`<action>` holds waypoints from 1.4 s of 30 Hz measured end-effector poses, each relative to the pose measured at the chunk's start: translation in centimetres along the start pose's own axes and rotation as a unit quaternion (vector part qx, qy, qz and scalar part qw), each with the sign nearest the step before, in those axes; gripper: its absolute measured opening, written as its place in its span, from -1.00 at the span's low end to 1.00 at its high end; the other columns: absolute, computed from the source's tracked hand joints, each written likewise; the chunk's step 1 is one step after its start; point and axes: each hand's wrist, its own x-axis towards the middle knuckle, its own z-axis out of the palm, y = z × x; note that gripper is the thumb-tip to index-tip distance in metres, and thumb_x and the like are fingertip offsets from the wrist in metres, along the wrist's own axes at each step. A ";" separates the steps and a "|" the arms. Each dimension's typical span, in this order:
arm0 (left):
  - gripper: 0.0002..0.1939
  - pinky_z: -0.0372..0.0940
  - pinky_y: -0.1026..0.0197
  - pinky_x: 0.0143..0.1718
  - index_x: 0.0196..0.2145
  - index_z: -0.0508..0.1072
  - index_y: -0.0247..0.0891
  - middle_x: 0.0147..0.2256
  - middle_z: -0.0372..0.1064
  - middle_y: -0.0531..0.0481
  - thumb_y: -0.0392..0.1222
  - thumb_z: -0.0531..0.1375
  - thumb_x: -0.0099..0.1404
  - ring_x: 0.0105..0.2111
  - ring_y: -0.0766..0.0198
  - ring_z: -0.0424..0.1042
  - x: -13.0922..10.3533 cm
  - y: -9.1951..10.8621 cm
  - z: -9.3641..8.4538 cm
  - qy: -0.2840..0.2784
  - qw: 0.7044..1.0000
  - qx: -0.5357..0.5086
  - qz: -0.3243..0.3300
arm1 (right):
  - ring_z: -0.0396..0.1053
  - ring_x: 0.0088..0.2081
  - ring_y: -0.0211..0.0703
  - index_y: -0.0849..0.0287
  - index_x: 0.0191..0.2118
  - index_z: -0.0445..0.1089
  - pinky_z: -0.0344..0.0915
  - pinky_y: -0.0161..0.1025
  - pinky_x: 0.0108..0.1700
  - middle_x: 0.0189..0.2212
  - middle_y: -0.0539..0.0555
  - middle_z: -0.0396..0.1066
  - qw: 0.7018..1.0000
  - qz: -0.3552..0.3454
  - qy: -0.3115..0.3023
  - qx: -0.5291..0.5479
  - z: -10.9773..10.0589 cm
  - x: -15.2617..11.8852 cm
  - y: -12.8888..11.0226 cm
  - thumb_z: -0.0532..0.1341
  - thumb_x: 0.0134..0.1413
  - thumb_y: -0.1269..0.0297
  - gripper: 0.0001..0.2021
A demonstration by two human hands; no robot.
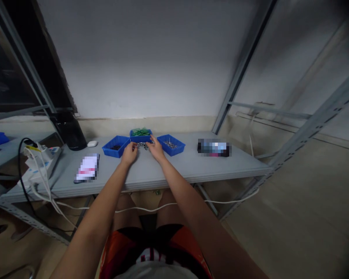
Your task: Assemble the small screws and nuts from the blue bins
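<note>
A small pile of shiny metal pieces point(143, 146) lies on the grey table between my hands. My left hand point(130, 152) is at the pile's left edge, fingers bent; what its fingertips hold, if anything, is too small to tell. On the pile's right side, my right hand point(156, 148) has its thumb and fingers apart. Beside my left hand stands a blue bin point(113, 151) with dark small parts. Another blue bin point(174, 150), right of my right hand, holds silvery pieces. Behind the pile, a third blue bin point(141, 138) contains green pieces point(140, 132).
On the table point(209, 168) are a phone point(87, 167) at left, a blurred device point(213, 148) at right, a white case point(92, 143) and a black container point(71, 131). A power strip point(43, 164) with cables sits far left. Metal posts frame the table.
</note>
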 end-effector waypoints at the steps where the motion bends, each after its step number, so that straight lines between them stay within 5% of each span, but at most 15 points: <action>1: -0.80 0.24 0.18 -0.18 -0.22 0.39 -0.31 -0.30 0.40 -0.12 -0.31 0.04 0.21 -0.30 0.21 0.35 0.0 -0.1 0.0 -0.002 1.000 0.014 0.003 | 0.42 -0.25 -0.23 0.20 0.16 0.19 0.34 -0.26 -0.14 -0.01 0.20 0.36 0.999 0.030 0.000 -0.021 0.1 -0.2 -0.2 0.14 0.08 0.27 -0.50; 5: -0.78 0.24 0.15 -0.13 -0.25 0.42 -0.34 -0.27 0.40 -0.16 -0.37 0.03 0.18 -0.25 0.18 0.35 0.1 -0.2 0.1 -0.016 0.998 0.059 0.003 | 0.41 -0.20 -0.23 0.23 -0.09 0.41 0.29 -0.30 -0.07 -0.21 0.11 0.47 0.986 0.046 -0.056 -0.153 -0.1 -0.8 -0.7 0.12 0.06 0.42 -0.72; 14: -0.74 0.26 0.15 -0.13 -0.22 0.43 -0.35 -0.26 0.41 -0.17 -0.38 0.03 0.15 -0.25 0.17 0.37 0.1 -0.7 0.3 -0.031 0.997 0.067 -0.013 | 0.32 -0.02 -0.03 0.23 -0.10 0.42 0.25 -0.22 -0.03 -0.07 0.25 0.37 0.920 0.074 -0.065 -0.379 -0.8 -1.7 -1.0 0.11 0.11 0.31 -0.73; 27: -0.73 0.27 0.16 -0.18 -0.21 0.44 -0.34 -0.28 0.44 -0.15 -0.36 0.04 0.15 -0.31 0.19 0.38 -0.1 -0.2 0.1 -0.053 0.997 0.056 -0.021 | 0.35 -0.08 0.00 0.26 -0.07 0.36 0.26 -0.19 -0.10 -0.11 0.28 0.38 0.907 0.065 -0.058 -0.413 -0.3 -1.3 -1.5 0.10 0.16 0.22 -0.70; 34: -0.73 0.27 0.15 -0.16 -0.22 0.44 -0.34 -0.27 0.44 -0.16 -0.37 0.03 0.15 -0.31 0.18 0.38 -0.1 -0.1 0.0 -0.054 0.997 0.058 -0.022 | 0.33 -0.06 -0.06 0.21 -0.12 0.41 0.25 -0.24 -0.07 -0.10 0.22 0.38 0.904 -0.013 -0.101 -0.416 0.1 -1.1 -1.5 0.04 0.20 0.20 -0.71; 42: -0.72 0.27 0.16 -0.15 -0.20 0.45 -0.34 -0.27 0.45 -0.14 -0.35 0.04 0.16 -0.29 0.19 0.39 -0.2 -0.1 0.0 -0.058 0.996 0.059 -0.026 | 0.36 -0.11 -0.13 0.19 -0.15 0.44 0.24 -0.29 -0.09 -0.14 0.18 0.40 0.912 0.036 -0.093 -0.397 0.0 -0.7 -0.9 0.01 0.21 0.32 -0.73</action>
